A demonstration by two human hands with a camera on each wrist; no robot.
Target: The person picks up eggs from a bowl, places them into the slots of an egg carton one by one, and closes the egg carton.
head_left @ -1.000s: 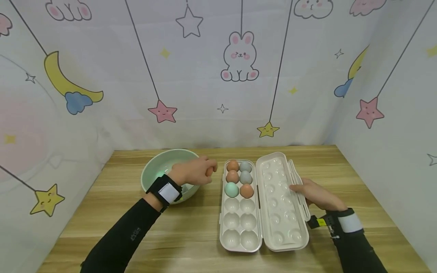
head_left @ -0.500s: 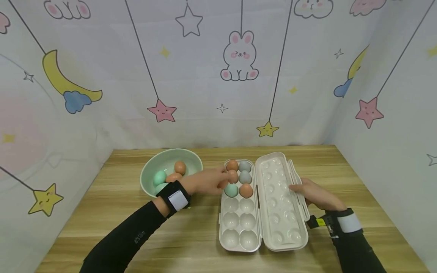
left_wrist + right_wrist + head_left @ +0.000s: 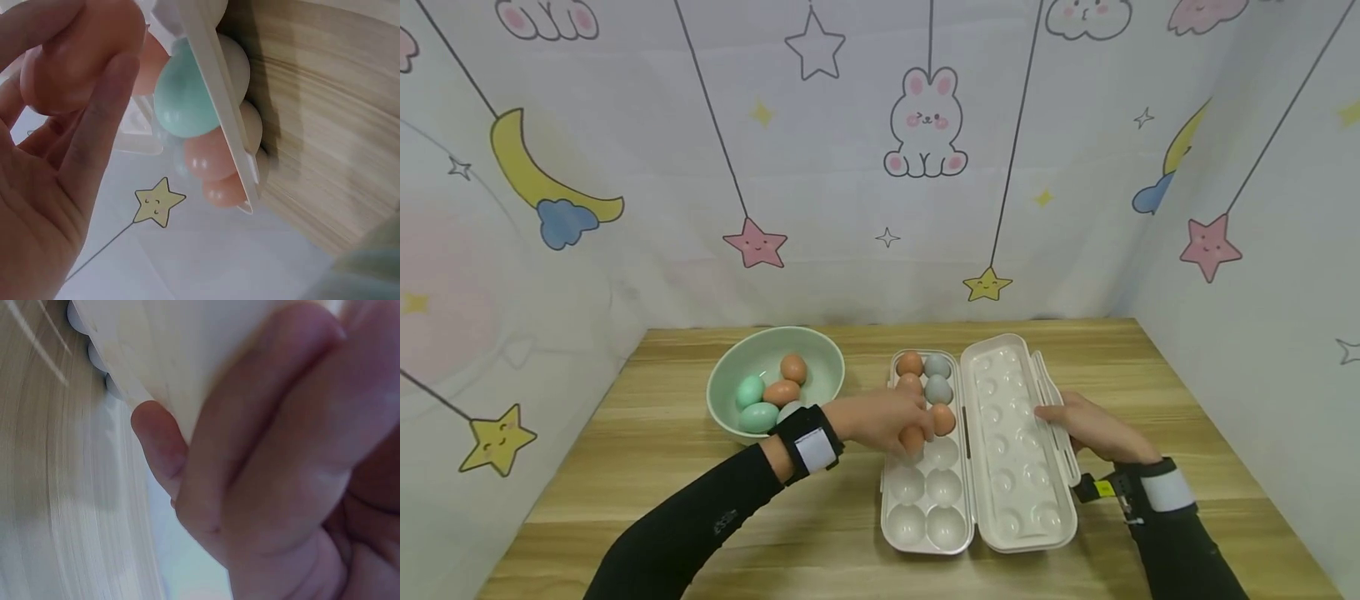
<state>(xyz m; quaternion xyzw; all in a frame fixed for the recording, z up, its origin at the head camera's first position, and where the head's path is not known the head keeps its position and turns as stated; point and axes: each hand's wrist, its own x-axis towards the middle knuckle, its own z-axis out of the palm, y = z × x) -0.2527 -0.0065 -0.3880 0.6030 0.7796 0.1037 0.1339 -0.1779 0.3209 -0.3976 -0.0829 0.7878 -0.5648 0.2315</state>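
In the head view we saw the left hand (image 3: 883, 417) grasping a brown egg (image 3: 913, 441) over the egg carton (image 3: 907, 523), at its left column; right hand (image 3: 1097, 429) gripped the carton's open lid (image 3: 1003, 467); bowl (image 3: 822, 358) with more eggs sat left of the carton. Left wrist view: fingers curled round the egg, close to the carton's green egg (image 3: 187, 94); we judged a light grip and slow, straight lowering best, avoiding knocks. Right wrist view: fingers clasped the lid; we favoured holding it steady.
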